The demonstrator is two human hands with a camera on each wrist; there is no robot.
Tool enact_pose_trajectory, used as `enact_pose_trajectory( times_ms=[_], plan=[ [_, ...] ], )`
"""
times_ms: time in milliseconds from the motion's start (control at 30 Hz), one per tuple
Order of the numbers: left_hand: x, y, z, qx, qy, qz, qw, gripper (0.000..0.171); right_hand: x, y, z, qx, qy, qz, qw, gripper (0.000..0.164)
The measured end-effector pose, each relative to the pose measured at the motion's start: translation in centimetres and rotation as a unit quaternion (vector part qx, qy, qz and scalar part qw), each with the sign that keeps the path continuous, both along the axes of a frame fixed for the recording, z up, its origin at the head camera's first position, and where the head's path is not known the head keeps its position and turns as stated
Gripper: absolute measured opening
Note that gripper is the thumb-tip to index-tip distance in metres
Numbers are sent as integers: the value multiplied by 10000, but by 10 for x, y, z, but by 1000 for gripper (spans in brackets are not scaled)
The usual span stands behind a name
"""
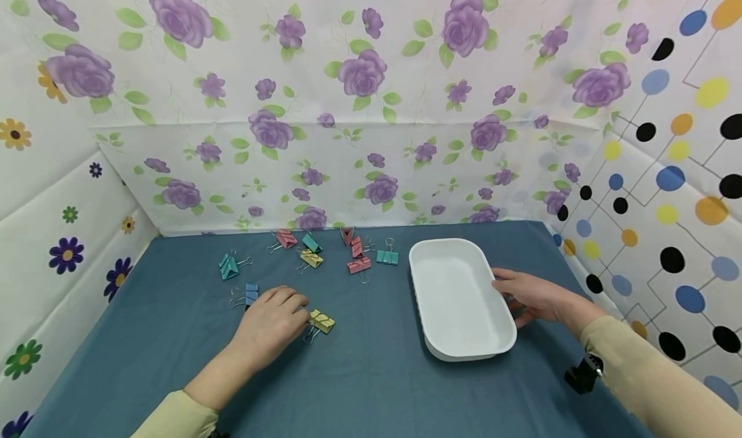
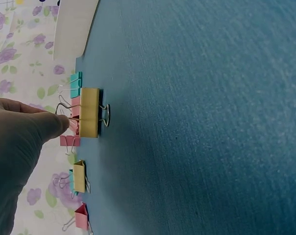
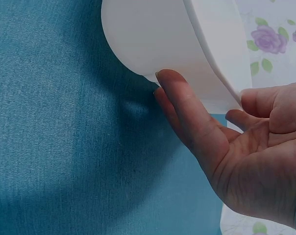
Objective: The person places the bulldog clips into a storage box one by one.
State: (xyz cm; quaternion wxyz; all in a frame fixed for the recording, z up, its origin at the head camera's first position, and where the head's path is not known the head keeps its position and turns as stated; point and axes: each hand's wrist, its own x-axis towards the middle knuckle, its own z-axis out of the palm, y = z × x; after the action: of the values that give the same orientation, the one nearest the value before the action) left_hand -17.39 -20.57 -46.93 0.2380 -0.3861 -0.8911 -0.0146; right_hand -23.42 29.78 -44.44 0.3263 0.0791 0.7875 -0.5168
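Note:
My left hand [image 1: 272, 325] pinches a wire handle of a yellow binder clip [image 1: 321, 321], close over the blue cloth. In the left wrist view this yellow clip [image 2: 89, 112] stands beyond my thumb tip, its other handle pointing away. On the right, a white rectangular tray [image 1: 460, 296] has my right hand [image 1: 536, 296] at its right side. The right wrist view shows that thumb on the tray's rim [image 3: 207, 54] and the other fingers [image 3: 187, 105] against its outer wall and underside. A blue binder clip [image 1: 252, 294] lies just beyond my left hand, partly hidden.
Toward the back lie red clips [image 1: 359, 266], teal clips [image 1: 387, 257] and another yellow clip [image 1: 311, 257], grouped loosely left of the tray. One teal clip [image 1: 228, 266] sits farther left. Patterned cloth walls [image 1: 359, 167] enclose the table on three sides.

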Motion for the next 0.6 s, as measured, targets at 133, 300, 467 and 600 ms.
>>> enact_pose_trajectory(
  times_ms=[133, 300, 467, 600],
  plan=[
    [-1, 0, 0, -98, 125, -44, 9999, 4, 0, 0, -1, 15, 18, -8, 10000, 57],
    [-1, 1, 3, -137, 136, -18, 9998, 9, 1, -1, 0, 20, 55, 4, 10000, 58],
    [0, 2, 7, -76, 155, 72, 9998, 10, 3, -1, 1, -28, 55, 77, 10000, 66],
    [0, 2, 11, 142, 143, 115, 9997, 9, 3, 0, 1, -46, 57, 72, 9999, 67]
  ],
)
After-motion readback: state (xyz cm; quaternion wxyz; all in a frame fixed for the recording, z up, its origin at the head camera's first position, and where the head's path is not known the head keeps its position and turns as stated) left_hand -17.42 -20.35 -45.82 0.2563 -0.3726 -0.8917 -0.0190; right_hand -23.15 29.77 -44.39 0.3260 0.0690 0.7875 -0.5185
